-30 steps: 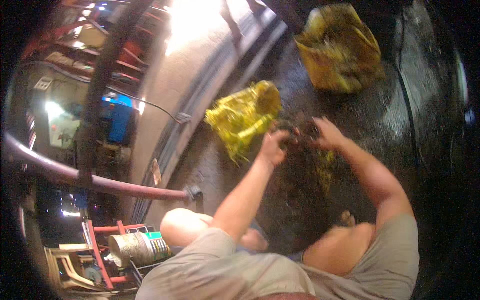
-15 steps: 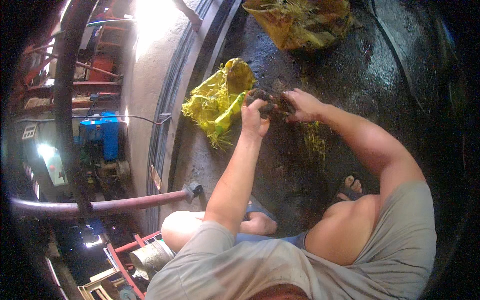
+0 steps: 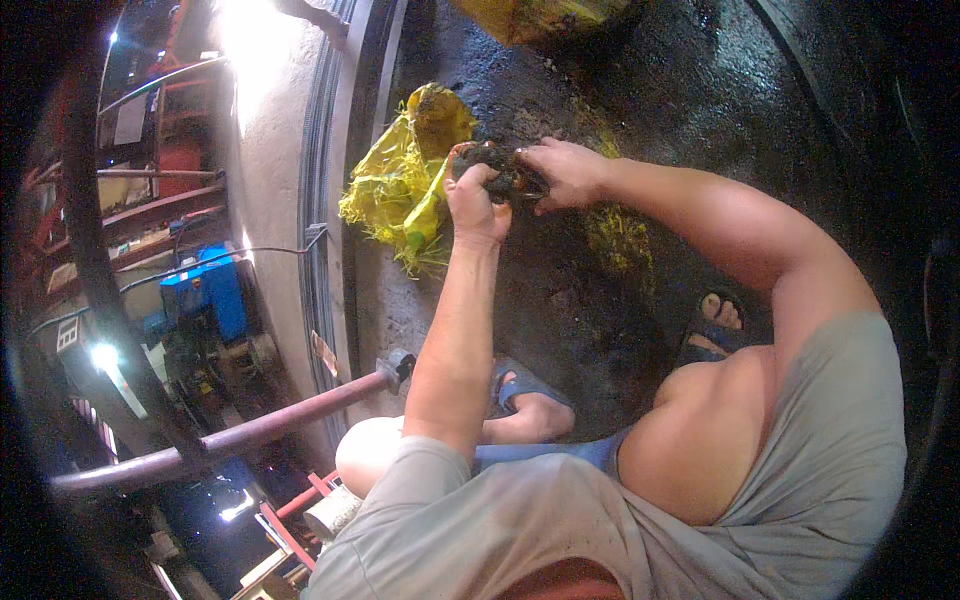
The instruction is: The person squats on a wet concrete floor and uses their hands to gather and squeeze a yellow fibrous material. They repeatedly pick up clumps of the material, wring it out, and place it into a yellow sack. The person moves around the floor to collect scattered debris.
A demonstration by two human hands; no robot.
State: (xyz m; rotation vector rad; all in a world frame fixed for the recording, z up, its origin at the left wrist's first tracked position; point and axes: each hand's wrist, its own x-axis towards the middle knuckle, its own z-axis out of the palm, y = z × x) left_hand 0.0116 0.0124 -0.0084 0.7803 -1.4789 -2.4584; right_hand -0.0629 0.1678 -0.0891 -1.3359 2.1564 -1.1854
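My left hand [image 3: 476,206] is closed round a dark, wet, lumpy clump [image 3: 490,160] with a few reddish-brown specks. What the clump is made of, I cannot make out. From the other side, my right hand [image 3: 568,174] bends its fingers against the clump's right edge, and its fingertips are partly hidden. Just left of my left hand, a crumpled yellow woven sack [image 3: 390,190] with frayed strands lies on the dark wet floor [image 3: 560,320].
A larger yellow sack [image 3: 545,18] is cut off by the top edge. At lower left, a reddish pipe [image 3: 290,415] ends near my left knee. Beyond the low wall [image 3: 270,170] stand a blue machine [image 3: 205,290] and red metal frames. Yellow scraps [image 3: 615,240] lie on the floor.
My hands have come closer together, with the right hand now against the clump. The whole view has shifted, so the large sack shows less at the top.
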